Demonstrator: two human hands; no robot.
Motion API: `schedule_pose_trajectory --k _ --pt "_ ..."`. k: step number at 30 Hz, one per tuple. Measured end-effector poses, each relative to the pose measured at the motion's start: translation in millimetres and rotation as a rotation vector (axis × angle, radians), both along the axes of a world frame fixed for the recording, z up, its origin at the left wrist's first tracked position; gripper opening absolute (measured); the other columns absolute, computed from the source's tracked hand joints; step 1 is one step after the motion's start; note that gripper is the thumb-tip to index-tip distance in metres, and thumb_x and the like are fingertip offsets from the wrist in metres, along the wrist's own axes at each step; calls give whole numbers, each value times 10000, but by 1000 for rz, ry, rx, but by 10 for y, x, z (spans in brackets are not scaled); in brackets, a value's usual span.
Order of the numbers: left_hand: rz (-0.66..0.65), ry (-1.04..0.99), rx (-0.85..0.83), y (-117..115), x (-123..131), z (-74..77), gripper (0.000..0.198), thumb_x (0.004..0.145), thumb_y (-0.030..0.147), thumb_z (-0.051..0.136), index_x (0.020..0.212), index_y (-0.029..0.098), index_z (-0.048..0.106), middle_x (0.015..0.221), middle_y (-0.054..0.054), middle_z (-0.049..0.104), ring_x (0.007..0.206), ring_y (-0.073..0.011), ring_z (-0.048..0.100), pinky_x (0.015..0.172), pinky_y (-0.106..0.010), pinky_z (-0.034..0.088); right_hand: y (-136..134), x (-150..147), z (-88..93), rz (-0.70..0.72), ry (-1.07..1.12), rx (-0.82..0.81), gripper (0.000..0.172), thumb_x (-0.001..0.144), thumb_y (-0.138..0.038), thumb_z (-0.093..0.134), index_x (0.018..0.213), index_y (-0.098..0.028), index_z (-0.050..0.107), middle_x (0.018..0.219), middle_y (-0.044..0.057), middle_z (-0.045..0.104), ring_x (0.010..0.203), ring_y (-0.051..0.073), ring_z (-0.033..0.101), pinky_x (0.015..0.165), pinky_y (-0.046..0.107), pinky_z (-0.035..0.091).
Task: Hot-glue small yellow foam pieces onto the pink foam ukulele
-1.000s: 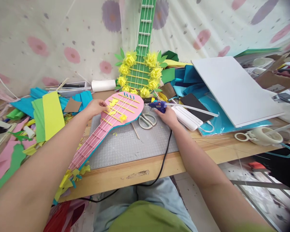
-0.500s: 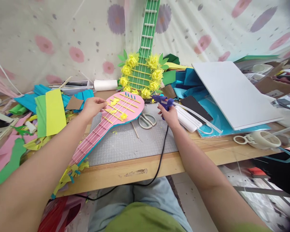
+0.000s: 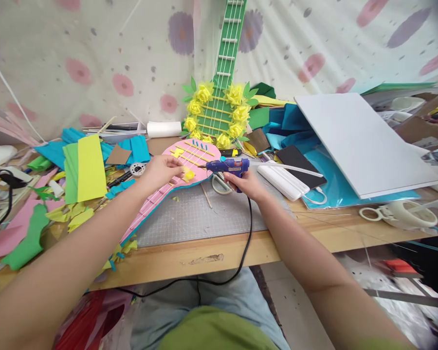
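Observation:
A pink craft-foam guitar (image 3: 204, 154) with a blue edge, white strings and yellow strips lies slanted on the grey cutting mat (image 3: 168, 218). My left hand (image 3: 162, 172) hovers over its body, thumb and fingers pinched together. What they hold, if anything, is hidden. Just right of those fingertips is a yellow paper flower (image 3: 189, 174). My right hand (image 3: 245, 183) is wrapped round a blue hot glue gun (image 3: 228, 166), with a glue stick out of its back. The nozzle points left, over the guitar and close to my left fingertips.
Behind stands a green guitar (image 3: 222, 92) ringed with yellow flowers. Scissors (image 3: 221, 184) lie partly under the glue gun. A white power strip (image 3: 282, 182) and a white board (image 3: 365, 146) are at right. Coloured foam scraps (image 3: 91, 167) crowd the left. The black cord (image 3: 246, 243) hangs over the table edge.
My left hand has moved right, from the guitar's left edge to over its body. The glue gun has swung left and down, its nozzle now near my left fingers. The view has shifted slightly.

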State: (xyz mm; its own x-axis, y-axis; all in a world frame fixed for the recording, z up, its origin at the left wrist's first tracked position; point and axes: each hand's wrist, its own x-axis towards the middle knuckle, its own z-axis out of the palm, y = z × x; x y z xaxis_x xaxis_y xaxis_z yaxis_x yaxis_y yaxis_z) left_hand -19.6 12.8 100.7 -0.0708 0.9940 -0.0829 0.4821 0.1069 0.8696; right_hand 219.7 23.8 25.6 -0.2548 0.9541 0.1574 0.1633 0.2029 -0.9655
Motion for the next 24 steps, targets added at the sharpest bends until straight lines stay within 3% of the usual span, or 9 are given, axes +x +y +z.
schedule_pose_trajectory --k 10,18,24 --pt "-69 117 30 92 -15 -160 213 612 333 716 714 175 616 711 -54 717 624 -190 683 481 -233 482 -34 -101 10 10 -25 -1 532 573 -734 646 652 -216 556 484 -40 471 436 87 399 416 257 366" --pt "-39 149 75 66 16 -128 226 589 331 753 713 182 637 640 -48 697 629 -202 680 528 -266 515 -14 -124 -50 3 -49 -9 512 601 -718 641 642 -217 541 515 -31 487 441 86 388 420 260 325" --pt "-86 155 94 98 -4 -141 248 601 360 740 734 174 644 650 -53 698 628 -202 679 510 -260 504 -8 -120 -60 4 -61 15 509 611 -712 637 654 -215 540 496 -33 467 474 102 419 436 257 347"
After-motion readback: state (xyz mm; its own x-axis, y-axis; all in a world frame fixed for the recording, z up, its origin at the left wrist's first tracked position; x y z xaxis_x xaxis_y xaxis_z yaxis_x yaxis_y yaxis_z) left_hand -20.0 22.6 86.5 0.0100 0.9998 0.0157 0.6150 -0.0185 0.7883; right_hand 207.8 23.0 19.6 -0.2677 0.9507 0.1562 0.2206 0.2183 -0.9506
